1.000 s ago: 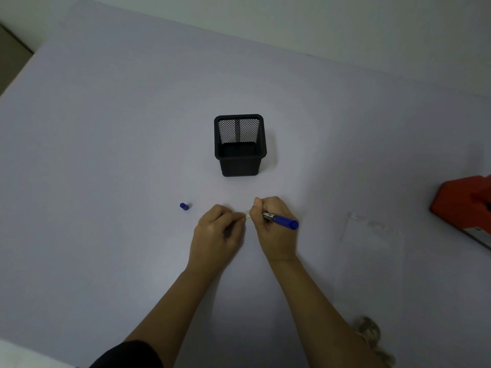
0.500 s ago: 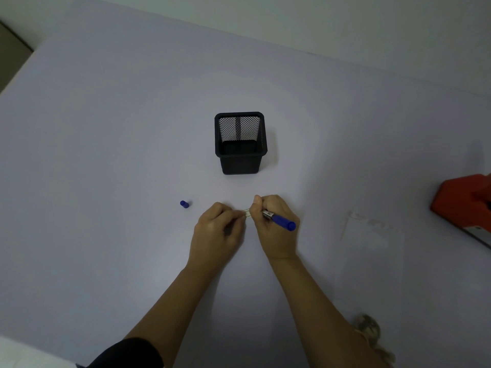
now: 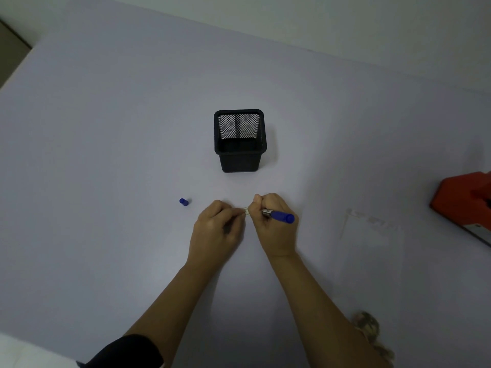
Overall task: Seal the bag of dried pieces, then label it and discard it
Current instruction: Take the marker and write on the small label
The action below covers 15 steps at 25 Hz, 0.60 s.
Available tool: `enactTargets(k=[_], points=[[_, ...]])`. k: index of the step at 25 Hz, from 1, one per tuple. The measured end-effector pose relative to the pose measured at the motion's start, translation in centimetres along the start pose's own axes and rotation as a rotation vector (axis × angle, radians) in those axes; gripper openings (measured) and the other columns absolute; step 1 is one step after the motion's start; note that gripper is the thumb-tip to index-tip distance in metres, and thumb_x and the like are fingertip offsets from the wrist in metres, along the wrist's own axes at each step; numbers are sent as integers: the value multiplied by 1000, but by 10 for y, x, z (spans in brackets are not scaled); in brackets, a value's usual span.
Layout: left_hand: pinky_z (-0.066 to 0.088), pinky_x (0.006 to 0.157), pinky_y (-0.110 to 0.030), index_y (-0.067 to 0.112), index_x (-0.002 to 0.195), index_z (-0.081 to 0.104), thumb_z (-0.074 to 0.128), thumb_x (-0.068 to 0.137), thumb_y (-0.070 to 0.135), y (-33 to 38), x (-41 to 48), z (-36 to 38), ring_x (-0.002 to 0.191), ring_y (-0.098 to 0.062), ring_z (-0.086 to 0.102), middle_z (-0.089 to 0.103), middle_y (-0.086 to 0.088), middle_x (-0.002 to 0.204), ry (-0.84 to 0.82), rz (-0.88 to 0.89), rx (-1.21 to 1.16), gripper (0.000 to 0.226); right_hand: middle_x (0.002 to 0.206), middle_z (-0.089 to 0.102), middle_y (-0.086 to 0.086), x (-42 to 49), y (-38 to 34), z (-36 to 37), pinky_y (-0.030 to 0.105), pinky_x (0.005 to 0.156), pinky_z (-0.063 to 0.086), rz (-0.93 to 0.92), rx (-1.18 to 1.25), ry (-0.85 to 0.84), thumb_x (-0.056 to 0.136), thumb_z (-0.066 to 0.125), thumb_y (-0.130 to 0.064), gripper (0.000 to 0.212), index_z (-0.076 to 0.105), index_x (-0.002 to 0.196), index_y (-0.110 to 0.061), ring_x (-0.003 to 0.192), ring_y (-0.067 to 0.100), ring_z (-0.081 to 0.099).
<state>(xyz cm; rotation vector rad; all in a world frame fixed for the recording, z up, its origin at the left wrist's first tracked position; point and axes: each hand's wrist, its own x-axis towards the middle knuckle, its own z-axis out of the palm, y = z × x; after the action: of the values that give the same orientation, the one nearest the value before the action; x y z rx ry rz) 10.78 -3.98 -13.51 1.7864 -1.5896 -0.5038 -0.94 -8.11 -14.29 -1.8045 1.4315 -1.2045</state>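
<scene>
My right hand (image 3: 273,224) grips a blue marker (image 3: 279,215), its blue end pointing right. My left hand (image 3: 218,229) sits just to its left, fingers curled on a small white label (image 3: 246,210) that shows between the two hands. The marker's tip is hidden by my fingers. The blue marker cap (image 3: 183,202) lies on the table left of my left hand. A clear flat bag (image 3: 372,235) lies to the right, apart from both hands. A heap of dried brownish pieces (image 3: 368,328) shows at the bottom right beside my right forearm.
A black mesh pen holder (image 3: 240,140) stands upright behind my hands. A red device (image 3: 465,203) sits at the right edge. The pale table (image 3: 106,128) ends at a wall behind and a dark gap at the far left.
Both hands stay together at the same spot with the marker and label. Only the view shifts slightly.
</scene>
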Motion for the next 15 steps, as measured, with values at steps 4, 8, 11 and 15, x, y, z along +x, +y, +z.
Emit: enactTargets(k=[4,8,11,15], points=[[40,63,-9,3,83,71,55,84,25,1,0,-1,66,-12,56,64,-8,75,-9,22,-1,28,51,44,9,1,-4,-2,11,51,33,-14,-17,-2,88,47,-16,33,42,57,-5,53,17,37],[45,60,-18,3,84,71,56,84,23,0,-1,-1,66,-11,55,63,-8,75,-6,37,0,25,51,42,9,0,-4,-1,15,49,32,-8,-27,-5,89,47,-16,34,41,57,-6,52,17,36],[46,60,-18,3,84,71,57,83,22,-1,-2,-1,65,-12,55,63,-8,75,-5,44,3,24,52,42,7,-1,-5,-2,15,50,32,-20,-20,-5,89,47,-16,34,42,57,-6,53,16,36],[45,59,-19,3,83,71,58,83,20,1,-1,0,64,-13,55,63,-8,74,4,39,-9,22,54,37,1,0,-5,-2,17,48,32,-17,-34,-3,89,47,-17,35,40,56,-6,52,18,36]])
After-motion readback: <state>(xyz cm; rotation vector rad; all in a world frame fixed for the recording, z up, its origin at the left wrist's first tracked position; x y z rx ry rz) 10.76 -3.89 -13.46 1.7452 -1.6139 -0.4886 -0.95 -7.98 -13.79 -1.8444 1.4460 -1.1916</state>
